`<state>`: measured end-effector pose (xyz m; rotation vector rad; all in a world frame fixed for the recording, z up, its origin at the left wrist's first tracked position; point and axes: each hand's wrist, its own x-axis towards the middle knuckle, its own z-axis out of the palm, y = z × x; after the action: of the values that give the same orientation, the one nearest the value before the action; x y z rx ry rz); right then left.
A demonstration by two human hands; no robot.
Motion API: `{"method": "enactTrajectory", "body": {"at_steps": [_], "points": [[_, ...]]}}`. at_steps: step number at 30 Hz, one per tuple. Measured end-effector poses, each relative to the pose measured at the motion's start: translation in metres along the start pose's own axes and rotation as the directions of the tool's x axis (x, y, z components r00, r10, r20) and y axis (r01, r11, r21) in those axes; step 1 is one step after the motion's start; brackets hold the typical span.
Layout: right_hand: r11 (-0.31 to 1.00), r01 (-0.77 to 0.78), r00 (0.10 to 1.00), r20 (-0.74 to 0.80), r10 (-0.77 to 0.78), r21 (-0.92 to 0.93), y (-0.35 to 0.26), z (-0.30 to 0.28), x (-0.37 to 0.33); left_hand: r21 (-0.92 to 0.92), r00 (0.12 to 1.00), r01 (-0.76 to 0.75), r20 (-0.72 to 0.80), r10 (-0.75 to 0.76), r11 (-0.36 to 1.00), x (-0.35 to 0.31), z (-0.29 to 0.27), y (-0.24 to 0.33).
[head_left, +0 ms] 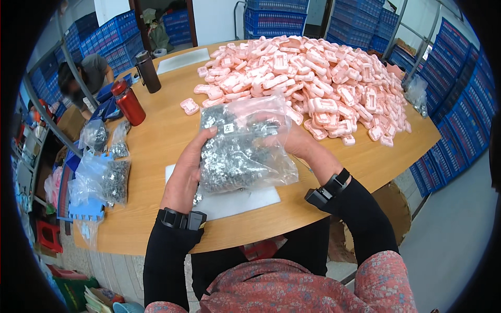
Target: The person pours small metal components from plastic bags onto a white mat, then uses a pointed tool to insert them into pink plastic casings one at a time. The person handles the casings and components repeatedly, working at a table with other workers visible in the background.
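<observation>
A clear plastic bag of small metal parts [240, 148] is held up above the round wooden table [156, 135], over a white sheet [240, 201]. My left hand [185, 172] grips the bag's left side with the fingers curled onto it. My right hand [300, 143] holds its right side, partly behind the plastic. Both wrists wear black bands over black sleeves. A big heap of pink plastic pieces [313, 78] covers the far right of the table, just beyond the bag.
A red bottle [128, 101] and a dark bottle [147, 71] stand at the table's left. More bags of metal parts [107, 180] lie at the left edge. Blue crates [459, 120] line the walls. Another person [86, 78] bends at far left.
</observation>
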<state>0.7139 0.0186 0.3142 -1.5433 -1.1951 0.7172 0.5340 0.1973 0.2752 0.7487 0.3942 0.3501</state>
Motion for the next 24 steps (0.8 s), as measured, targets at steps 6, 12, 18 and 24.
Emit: {"method": "enactTrajectory", "body": {"at_steps": [6, 12, 18, 24], "points": [[0.986, 0.025, 0.993, -0.121, -0.005, 0.164, 0.034, 0.002, -0.019, 0.069, 0.999, 0.039, -0.036, -0.036, 0.997, -0.001, 0.002, -0.003], [0.982, 0.036, 0.977, -0.214, 0.005, 0.186, 0.080, 0.004, -0.036, 0.142, 0.999, 0.030, 0.030, -0.035, 0.989, 0.003, 0.010, -0.011], [0.959, -0.035, 0.990, -0.123, 0.072, 0.282, 0.074, 0.005, -0.050, 0.177, 0.998, 0.048, 0.023, -0.053, 0.983, 0.003, 0.011, -0.014], [0.987, 0.092, 0.991, -0.113, -0.077, 0.134, 0.115, -0.010, -0.050, 0.206, 0.998, 0.057, -0.005, -0.057, 0.977, 0.009, 0.011, -0.017]]}}
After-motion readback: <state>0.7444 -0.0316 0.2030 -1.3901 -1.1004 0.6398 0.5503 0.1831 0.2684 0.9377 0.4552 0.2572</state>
